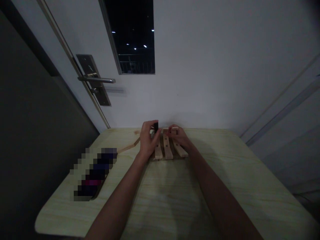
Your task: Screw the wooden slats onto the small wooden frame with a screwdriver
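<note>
Several pale wooden slats (167, 149) lie side by side at the far middle of a light wood-grain table (175, 196). My left hand (148, 140) rests at their left end, fingers curled around a small dark object (155, 126) held upright. My right hand (180, 137) lies over the right slats, its fingertips pinching a small wooden block (174, 129) at the far end. Both forearms reach forward from the near edge. The room is dim and small parts are hard to make out.
A thin wooden strip (128, 146) lies left of the slats. A blurred-out dark item (94, 175) sits near the table's left edge. Behind stand a white wall, a door with a metal lever handle (96, 80) and a dark window (132, 35).
</note>
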The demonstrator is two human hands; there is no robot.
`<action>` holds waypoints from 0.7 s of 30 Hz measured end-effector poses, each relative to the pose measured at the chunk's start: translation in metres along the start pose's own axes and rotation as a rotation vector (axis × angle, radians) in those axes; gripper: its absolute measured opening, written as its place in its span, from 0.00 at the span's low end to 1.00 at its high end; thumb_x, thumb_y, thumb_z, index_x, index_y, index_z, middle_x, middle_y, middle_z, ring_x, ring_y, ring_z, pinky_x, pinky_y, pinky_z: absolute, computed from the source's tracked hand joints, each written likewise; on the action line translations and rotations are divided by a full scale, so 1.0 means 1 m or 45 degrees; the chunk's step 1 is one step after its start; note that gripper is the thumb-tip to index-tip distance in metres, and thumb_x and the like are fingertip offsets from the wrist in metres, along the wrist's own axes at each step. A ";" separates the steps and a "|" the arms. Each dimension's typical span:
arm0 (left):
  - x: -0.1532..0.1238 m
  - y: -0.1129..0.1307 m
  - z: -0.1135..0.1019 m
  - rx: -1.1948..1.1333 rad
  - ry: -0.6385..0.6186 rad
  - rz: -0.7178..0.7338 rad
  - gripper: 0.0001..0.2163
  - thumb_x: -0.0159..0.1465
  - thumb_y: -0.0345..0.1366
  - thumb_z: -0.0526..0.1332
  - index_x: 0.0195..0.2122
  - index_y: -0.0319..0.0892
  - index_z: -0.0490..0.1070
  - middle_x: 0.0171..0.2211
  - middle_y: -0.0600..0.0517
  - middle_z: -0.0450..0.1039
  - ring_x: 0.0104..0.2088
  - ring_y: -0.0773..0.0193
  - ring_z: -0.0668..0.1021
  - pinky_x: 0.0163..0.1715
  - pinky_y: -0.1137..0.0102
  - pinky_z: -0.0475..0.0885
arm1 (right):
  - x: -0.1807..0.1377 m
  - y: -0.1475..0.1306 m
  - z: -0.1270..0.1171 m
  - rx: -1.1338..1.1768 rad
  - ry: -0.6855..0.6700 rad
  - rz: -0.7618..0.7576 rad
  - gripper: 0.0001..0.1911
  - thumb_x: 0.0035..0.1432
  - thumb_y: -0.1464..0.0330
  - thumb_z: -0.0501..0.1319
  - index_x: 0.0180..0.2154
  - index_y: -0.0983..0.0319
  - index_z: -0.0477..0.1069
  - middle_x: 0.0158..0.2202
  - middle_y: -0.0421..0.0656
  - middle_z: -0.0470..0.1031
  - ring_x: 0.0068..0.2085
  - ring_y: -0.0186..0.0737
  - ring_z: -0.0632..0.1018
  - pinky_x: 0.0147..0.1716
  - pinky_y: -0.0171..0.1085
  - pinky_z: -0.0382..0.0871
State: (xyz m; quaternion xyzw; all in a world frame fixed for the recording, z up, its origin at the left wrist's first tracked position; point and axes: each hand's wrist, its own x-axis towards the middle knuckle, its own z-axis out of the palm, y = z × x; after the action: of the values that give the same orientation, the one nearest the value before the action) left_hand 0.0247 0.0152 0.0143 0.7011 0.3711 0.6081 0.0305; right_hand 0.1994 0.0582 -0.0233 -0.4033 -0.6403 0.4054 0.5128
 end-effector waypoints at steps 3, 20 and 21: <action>0.001 0.002 -0.001 0.054 0.047 0.021 0.12 0.62 0.34 0.61 0.48 0.45 0.67 0.39 0.50 0.66 0.37 0.66 0.72 0.37 0.68 0.74 | 0.000 0.001 0.000 -0.020 0.004 -0.018 0.16 0.43 0.58 0.67 0.29 0.60 0.65 0.27 0.37 0.68 0.28 0.33 0.68 0.29 0.34 0.64; -0.001 -0.002 0.001 -0.044 -0.100 -0.001 0.16 0.65 0.32 0.55 0.55 0.46 0.62 0.45 0.47 0.69 0.42 0.64 0.74 0.41 0.65 0.75 | 0.000 -0.006 0.001 0.019 0.009 -0.011 0.15 0.43 0.59 0.67 0.27 0.60 0.65 0.25 0.36 0.67 0.28 0.33 0.67 0.30 0.35 0.63; -0.001 -0.002 0.001 -0.043 -0.106 0.004 0.16 0.65 0.32 0.55 0.55 0.46 0.63 0.44 0.47 0.69 0.42 0.63 0.74 0.41 0.65 0.75 | 0.000 -0.005 0.001 0.017 0.006 -0.008 0.15 0.42 0.60 0.67 0.27 0.60 0.65 0.25 0.36 0.67 0.28 0.33 0.67 0.30 0.35 0.63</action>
State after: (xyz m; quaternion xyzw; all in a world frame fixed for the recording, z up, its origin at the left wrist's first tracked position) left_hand 0.0249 0.0160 0.0122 0.7259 0.3580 0.5846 0.0568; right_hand 0.1975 0.0557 -0.0185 -0.3989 -0.6377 0.4072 0.5181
